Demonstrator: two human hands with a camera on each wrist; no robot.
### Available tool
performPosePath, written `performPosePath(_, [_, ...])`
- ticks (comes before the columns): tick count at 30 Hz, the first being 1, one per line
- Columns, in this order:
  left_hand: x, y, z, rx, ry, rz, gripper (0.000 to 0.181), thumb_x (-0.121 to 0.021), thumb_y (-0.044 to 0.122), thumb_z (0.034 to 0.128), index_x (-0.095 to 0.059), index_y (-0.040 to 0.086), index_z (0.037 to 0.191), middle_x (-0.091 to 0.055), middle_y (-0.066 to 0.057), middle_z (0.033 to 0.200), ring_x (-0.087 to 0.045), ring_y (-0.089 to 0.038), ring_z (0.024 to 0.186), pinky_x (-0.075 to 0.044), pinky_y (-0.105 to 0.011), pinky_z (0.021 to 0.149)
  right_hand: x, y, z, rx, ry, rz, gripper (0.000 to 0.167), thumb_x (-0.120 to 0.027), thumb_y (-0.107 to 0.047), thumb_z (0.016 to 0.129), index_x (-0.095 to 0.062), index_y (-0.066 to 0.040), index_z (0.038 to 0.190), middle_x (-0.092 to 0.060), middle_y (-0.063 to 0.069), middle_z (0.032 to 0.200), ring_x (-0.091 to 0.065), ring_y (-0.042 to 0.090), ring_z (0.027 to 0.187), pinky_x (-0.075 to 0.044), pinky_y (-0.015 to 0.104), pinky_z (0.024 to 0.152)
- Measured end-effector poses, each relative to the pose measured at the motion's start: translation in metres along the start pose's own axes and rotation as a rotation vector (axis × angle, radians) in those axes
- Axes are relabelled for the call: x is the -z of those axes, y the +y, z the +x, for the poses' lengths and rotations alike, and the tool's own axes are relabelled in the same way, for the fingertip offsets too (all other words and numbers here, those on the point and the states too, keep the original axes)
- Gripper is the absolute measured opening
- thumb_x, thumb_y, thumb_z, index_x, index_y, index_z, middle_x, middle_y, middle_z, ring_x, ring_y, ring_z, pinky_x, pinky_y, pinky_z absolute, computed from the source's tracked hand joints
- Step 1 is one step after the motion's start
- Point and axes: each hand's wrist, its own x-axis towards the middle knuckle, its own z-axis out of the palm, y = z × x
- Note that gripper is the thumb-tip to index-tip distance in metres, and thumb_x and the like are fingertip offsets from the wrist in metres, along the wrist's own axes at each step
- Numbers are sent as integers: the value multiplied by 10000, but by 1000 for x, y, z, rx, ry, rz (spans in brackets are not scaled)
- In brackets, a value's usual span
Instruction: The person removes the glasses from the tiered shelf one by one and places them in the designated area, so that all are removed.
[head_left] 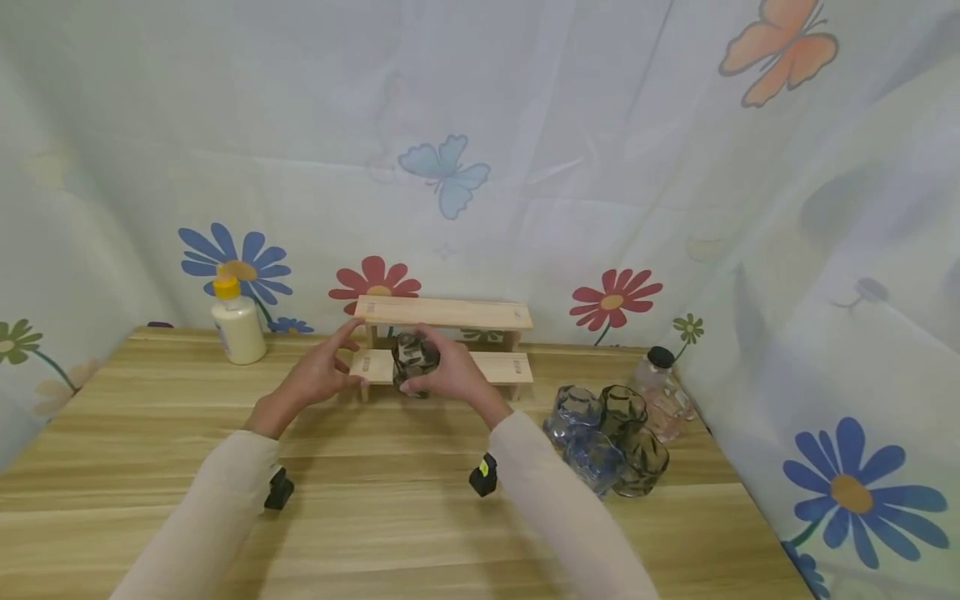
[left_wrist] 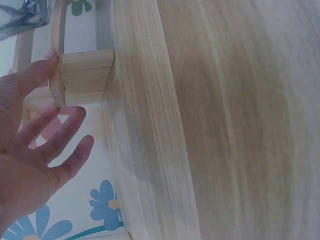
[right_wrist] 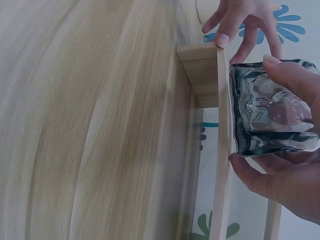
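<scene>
A small two-tier wooden rack (head_left: 442, 312) stands at the back of the table. My right hand (head_left: 453, 371) holds a dark grey, faceted glass (right_wrist: 275, 110) at the lower tier (head_left: 495, 367), thumb on one side and fingers on the other. In the right wrist view the base of the glass is right against the board; whether its full weight rests there I cannot tell. With thumb and fingers spread about the board's edge, my left hand (head_left: 322, 371) grips the left end of that tier (left_wrist: 57, 87).
Blue-tinted glasses (head_left: 576, 408) and dark grey glasses (head_left: 641, 462) cluster on the right of the table. Behind them are a black-capped clear bottle (head_left: 660, 367) and a pinkish clear item (head_left: 667, 408). A yellow-topped bottle (head_left: 238, 329) stands at the back left, near the patterned curtain (head_left: 525, 167).
</scene>
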Motion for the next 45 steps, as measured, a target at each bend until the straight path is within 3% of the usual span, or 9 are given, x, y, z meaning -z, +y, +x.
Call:
performPosePath(14, [1,-2,-4,25,-3,11,1027,-822,161,824,-153,215,1601,-542,-287,1389,-696,-393,999,-575,-491,789,25,4,-35,-19,39,-2,918,-898,-297,739,-397,-308,1508,-561,146,1436,-523,303,1343,-475,515,1028])
performPosePath(20, [3,-4,-3,10,9,16,1020,-820,156,827,-155,211,1597,-545,-295,1381,-700,-402,991,-577,-488,774,38,7,-48,-9,57,14,901,-894,-274,744,-404,-281,1500,-574,165,1411,-532,325,1331,-485,526,1008])
performPosePath(32, [2,0,0,-14,14,26,1011,-815,150,829,-159,194,1597,-548,-301,1372,-703,-404,978,-578,-490,771,66,18,-87,-73,123,81,892,-893,-221,749,-406,-235,1495,-579,208,1362,-548,362,1280,-499,556,958])
performPosePath(45, [0,-2,2,-8,7,13,1025,-823,154,824,-155,203,1599,-545,-298,1380,-703,-391,972,-583,-479,770,98,38,-133,-140,212,-15,913,-880,-266,762,-378,-240,1524,-524,221,1444,-510,406,1328,-471,602,988])
